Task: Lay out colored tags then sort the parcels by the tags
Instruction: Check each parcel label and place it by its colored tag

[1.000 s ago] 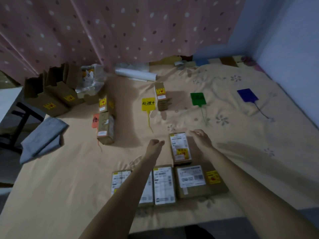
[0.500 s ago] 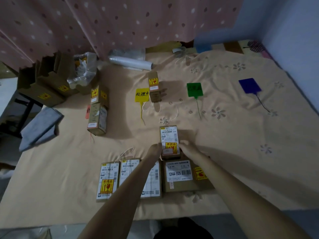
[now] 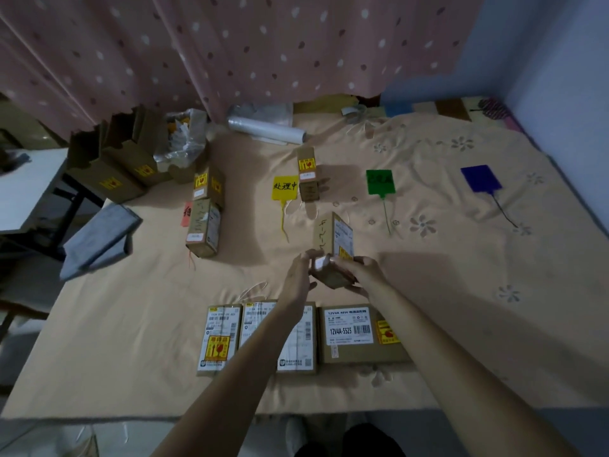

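Both hands grip 1 parcel (image 3: pixel 333 245) at frame centre, lifted and tilted: left hand (image 3: pixel 298 278) on its left side, right hand (image 3: pixel 362 275) under and right. 4 tags across mid-frame: red (image 3: pixel 187 214), yellow (image 3: pixel 284 187), green (image 3: pixel 380 182), blue (image 3: pixel 481 178). 3 parcels (image 3: pixel 357 334) flat, lower centre.

Dotted pink curtain (image 3: pixel 230 44), plastic film roll (image 3: pixel 267 128), folded grey cloth (image 3: pixel 99 235), blue wall (image 3: pixel 560 44)
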Tool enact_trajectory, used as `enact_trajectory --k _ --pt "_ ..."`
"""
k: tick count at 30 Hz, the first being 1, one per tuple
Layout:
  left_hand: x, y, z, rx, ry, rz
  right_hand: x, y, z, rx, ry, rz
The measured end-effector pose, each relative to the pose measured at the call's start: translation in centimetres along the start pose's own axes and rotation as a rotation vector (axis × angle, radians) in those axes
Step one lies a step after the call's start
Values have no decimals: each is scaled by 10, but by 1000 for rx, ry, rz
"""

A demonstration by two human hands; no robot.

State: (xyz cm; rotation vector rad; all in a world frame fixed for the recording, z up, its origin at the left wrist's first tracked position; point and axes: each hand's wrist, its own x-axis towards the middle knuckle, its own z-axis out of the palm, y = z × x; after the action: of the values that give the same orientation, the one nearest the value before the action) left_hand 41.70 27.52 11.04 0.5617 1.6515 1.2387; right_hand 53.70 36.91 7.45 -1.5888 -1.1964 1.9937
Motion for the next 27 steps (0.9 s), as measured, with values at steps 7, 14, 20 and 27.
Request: enact_trajectory --k 7,14,20,27 --pt "-10 13 -35 -248 9 1 -33 -15 7 183 -235 -32" --pt "-19 28 -66 -315 -308 5 -76 -28 32 290 -472 -155" --pt "-26 37 -89 -398 -459 61 -105 -35 48 332 -503 -259" --pt "-36 46 -97 -396 -512 130 -119 -35 59 341 -512 -297"
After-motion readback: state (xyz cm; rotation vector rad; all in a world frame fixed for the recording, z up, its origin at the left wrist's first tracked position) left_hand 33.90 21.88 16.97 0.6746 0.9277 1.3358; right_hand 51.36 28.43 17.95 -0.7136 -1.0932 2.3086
